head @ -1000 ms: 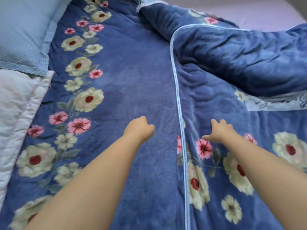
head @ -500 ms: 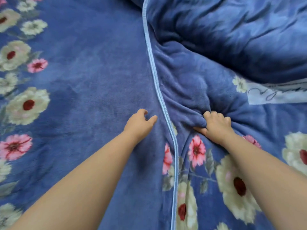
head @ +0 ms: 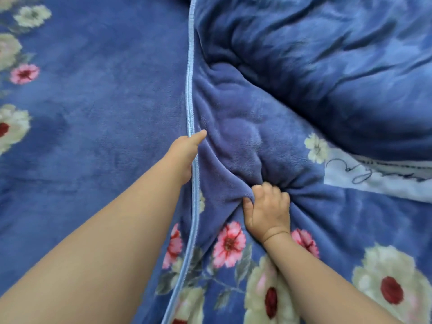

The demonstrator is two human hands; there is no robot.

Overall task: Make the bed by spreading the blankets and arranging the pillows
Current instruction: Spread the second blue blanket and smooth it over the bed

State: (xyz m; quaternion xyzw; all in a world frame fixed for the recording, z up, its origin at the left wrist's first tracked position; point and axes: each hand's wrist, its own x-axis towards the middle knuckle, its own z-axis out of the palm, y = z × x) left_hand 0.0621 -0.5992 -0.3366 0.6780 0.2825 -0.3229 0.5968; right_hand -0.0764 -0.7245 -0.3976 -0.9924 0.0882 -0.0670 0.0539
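Left arm: bare, extended forward from the lower left.
Left hand: slid partly under a fabric edge, thumb pointed forward; fingers hidden, so the grip cannot be judged.
Right arm: bare, extended from the lower right.
Right hand: knuckles up, fingers curled tight, fabric bunched inside.

plush matt fleece blanket, smooth ribbed trim.

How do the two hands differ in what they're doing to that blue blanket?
The right hand is clenched, bunching a fold of the blanket; the left hand lies along the light blue trim, thumb out, fingers hidden. Wrinkles radiate from the right hand, few from the left. Both touch the same blanket.
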